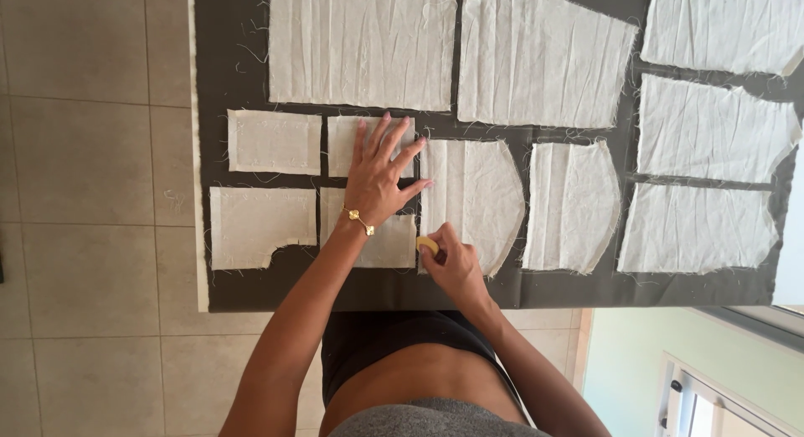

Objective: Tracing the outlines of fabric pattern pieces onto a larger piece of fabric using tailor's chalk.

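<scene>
My left hand lies flat with fingers spread on small cream fabric pattern pieces, a gold bracelet on its wrist. My right hand pinches a small yellow piece of chalk at the lower left edge of a curved cream piece. All the pieces rest on a dark grey cloth spread on the floor.
Several more cream pattern pieces cover the grey cloth, large ones along the top and at the right. Beige floor tiles lie to the left. A white-framed door or window shows at the lower right.
</scene>
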